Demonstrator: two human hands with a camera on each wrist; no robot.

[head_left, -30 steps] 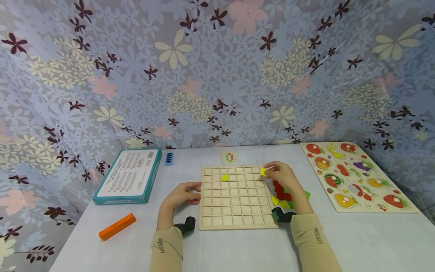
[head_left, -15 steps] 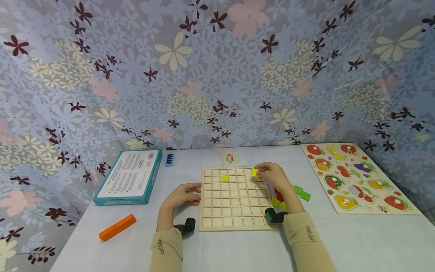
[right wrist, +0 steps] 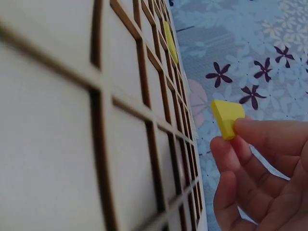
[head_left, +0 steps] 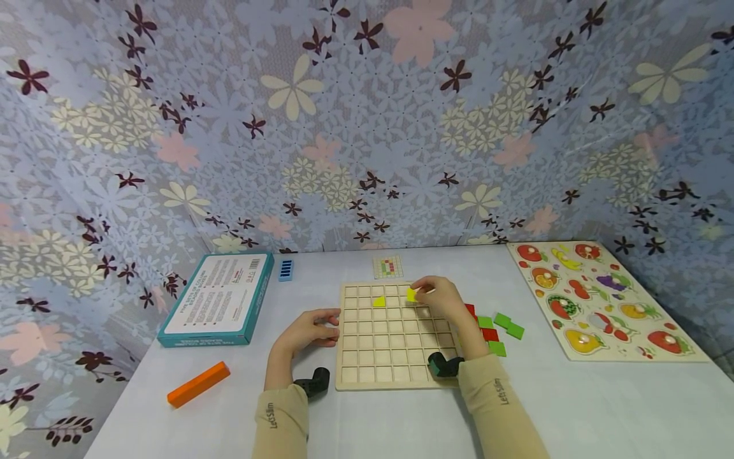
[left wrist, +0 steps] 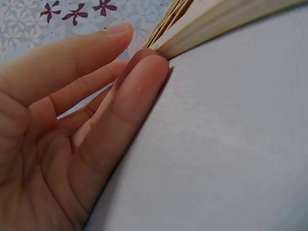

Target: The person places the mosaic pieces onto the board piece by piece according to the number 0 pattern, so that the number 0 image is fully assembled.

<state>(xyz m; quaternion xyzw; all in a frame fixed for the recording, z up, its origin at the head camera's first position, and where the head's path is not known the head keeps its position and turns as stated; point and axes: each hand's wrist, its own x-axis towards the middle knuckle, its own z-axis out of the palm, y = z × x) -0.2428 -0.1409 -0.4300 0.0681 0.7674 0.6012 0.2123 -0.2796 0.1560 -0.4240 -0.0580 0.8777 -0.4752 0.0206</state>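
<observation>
A wooden grid board (head_left: 381,357) lies in the middle of the table, with one yellow tile (head_left: 379,301) in a cell of its upper rows. Between thumb and fingers my right hand (head_left: 441,301) pinches another yellow tile (head_left: 411,294), over the board's upper right part. In the right wrist view this held tile (right wrist: 226,117) is raised off the grid, its slanted side showing. My left hand (head_left: 308,330) is at the board's left edge with relaxed fingers; the left wrist view has its fingertips (left wrist: 144,79) right at the board's side.
Loose green tiles (head_left: 515,331) and red tiles (head_left: 490,335) lie right of the board, partly behind my right forearm. A small pattern card (head_left: 388,267) lies beyond the board. Leftward are a teal box (head_left: 218,293), a blue item (head_left: 285,270) and an orange bar (head_left: 198,384); a fruit puzzle (head_left: 608,299) lies far right.
My right hand has moved left over the board with the pinched yellow tile, uncovering more red and green tiles on the right. The left hand has stayed at the board's edge.
</observation>
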